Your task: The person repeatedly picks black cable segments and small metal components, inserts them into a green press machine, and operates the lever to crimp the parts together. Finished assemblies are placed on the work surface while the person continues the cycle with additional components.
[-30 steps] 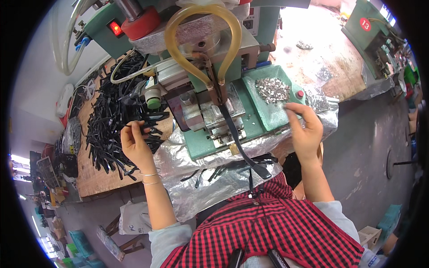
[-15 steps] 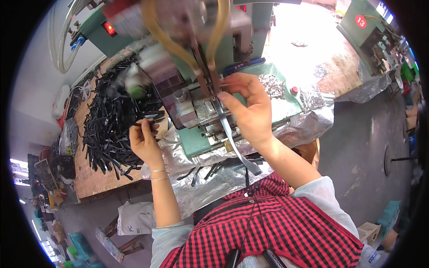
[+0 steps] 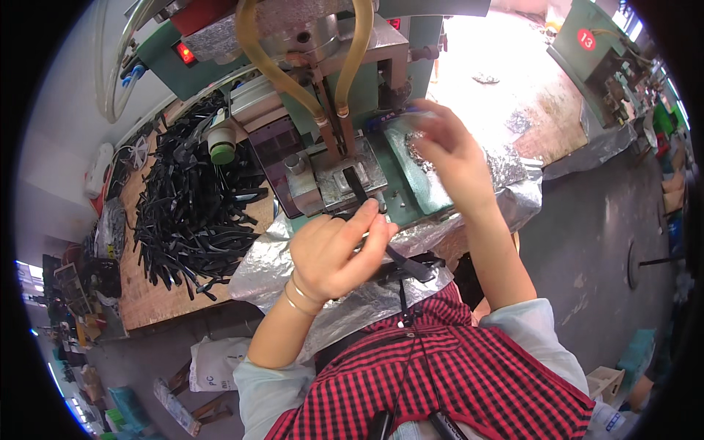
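Observation:
My left hand [image 3: 341, 249] is closed with thumb and forefinger on a long black eyeglasses temple [image 3: 400, 260]. The temple's far end rests in the small metal fixture [image 3: 350, 180] of a bench machine, below two copper-coloured prongs [image 3: 334, 132]. Its curved end points toward my apron. To the right, my right hand [image 3: 458, 161] hovers above a green tray [image 3: 418, 187] beside a heap of small metal pieces [image 3: 414, 147]. Its fingers are smeared by motion, so what they hold, if anything, cannot be made out.
A large pile of black temples [image 3: 194, 198] covers the wooden bench at left, with a green-capped bottle [image 3: 221, 147] by it. Two yellow hoses [image 3: 359, 59] run down the machine. Silvery sheeting [image 3: 268, 268] drapes the bench's front edge. Another green machine [image 3: 587, 73] stands far right.
My left hand came from the pile to the fixture with a temple. My right hand left the fixture, moving right to the metal pieces. The temple formerly in the fixture now lies nearer my apron.

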Available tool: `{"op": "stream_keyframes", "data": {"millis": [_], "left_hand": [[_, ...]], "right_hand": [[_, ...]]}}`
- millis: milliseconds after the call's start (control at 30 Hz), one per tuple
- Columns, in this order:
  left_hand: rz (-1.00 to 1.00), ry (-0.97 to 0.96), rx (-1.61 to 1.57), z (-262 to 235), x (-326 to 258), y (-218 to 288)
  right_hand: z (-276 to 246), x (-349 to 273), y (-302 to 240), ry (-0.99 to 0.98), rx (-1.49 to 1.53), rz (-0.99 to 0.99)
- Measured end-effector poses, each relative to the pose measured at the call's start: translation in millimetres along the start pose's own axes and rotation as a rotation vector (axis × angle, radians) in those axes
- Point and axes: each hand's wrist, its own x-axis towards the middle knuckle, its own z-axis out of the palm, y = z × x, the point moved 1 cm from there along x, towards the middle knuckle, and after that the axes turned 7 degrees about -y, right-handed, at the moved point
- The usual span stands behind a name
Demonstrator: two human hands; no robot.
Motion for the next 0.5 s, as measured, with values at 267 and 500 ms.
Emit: {"op": "stream_keyframes", "data": {"millis": [267,500], "left_hand": [[0.025,0.051,-0.016,9,-9,-4],[-0.106,0.018,-0.064,6,-11,4]], "right_hand": [[-43,-32,52,0.334,-0.413,-0.020],[-21,-41,60,0.319,-1.075,0.049]]}}
